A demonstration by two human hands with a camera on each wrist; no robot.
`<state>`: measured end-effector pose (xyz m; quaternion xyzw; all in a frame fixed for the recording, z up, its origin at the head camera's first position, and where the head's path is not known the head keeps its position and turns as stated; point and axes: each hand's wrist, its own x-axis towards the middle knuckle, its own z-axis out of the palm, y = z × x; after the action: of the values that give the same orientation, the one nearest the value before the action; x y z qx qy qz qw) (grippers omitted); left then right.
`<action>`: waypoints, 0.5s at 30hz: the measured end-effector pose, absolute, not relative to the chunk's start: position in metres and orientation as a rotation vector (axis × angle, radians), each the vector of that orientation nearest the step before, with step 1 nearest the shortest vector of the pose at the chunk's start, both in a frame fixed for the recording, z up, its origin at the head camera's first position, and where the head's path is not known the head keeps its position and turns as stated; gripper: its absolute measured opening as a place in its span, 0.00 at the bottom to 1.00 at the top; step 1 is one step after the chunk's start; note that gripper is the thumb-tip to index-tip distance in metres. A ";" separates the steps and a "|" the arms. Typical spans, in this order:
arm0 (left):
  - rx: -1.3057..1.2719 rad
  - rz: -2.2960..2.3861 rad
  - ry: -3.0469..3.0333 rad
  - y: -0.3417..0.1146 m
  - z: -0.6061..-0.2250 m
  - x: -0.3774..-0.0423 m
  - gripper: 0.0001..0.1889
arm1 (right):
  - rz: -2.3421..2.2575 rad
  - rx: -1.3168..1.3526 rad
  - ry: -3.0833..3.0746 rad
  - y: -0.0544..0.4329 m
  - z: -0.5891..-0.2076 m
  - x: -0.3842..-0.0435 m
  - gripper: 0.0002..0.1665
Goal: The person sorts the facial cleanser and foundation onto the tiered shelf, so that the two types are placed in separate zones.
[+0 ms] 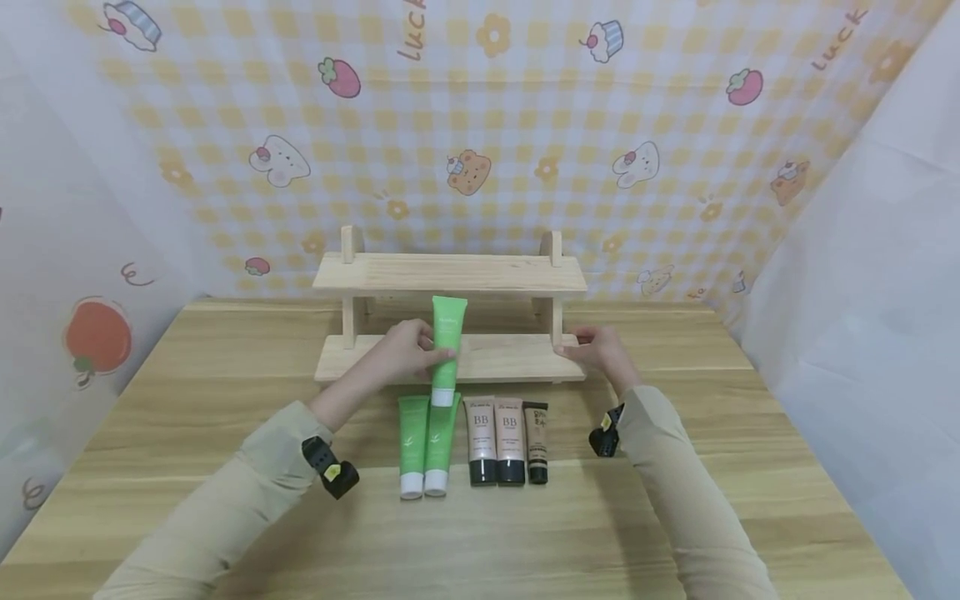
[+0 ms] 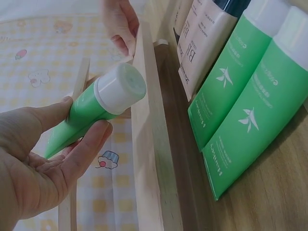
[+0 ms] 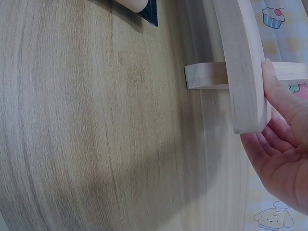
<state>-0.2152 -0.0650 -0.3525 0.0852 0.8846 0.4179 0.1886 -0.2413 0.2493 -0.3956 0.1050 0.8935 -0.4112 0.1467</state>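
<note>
My left hand (image 1: 405, 354) pinches a green squeeze tube (image 1: 448, 329) between thumb and fingers, in front of the lower board of a two-tier wooden rack (image 1: 450, 273). The tube is upright with its white cap (image 2: 120, 89) downward. At the rack's right side my right hand (image 1: 602, 357) grips the end of the lower board (image 3: 246, 82), thumb on top and fingers beneath. On the table before the rack lie two more green tubes (image 1: 412, 437), partly overlapping. Beside them are two BB cream tubes (image 1: 482, 433) with black caps and a smaller beige tube (image 1: 537, 437).
The rack stands near the back of the wood-grain table (image 1: 480, 550), before a yellow checked cloth (image 1: 480, 108). White cloth hangs at the left and right. Each wrist carries a small black camera, such as the left one (image 1: 330, 469).
</note>
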 end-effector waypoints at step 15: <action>0.278 1.229 2.460 -0.053 -0.338 -0.225 0.29 | -1.196 0.301 2.584 0.248 -0.396 -0.242 0.38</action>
<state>-0.2249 -0.0533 -0.3384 0.0986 0.8742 0.4367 0.1879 -0.2419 0.2476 -0.3958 0.1041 0.8937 -0.4138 0.1387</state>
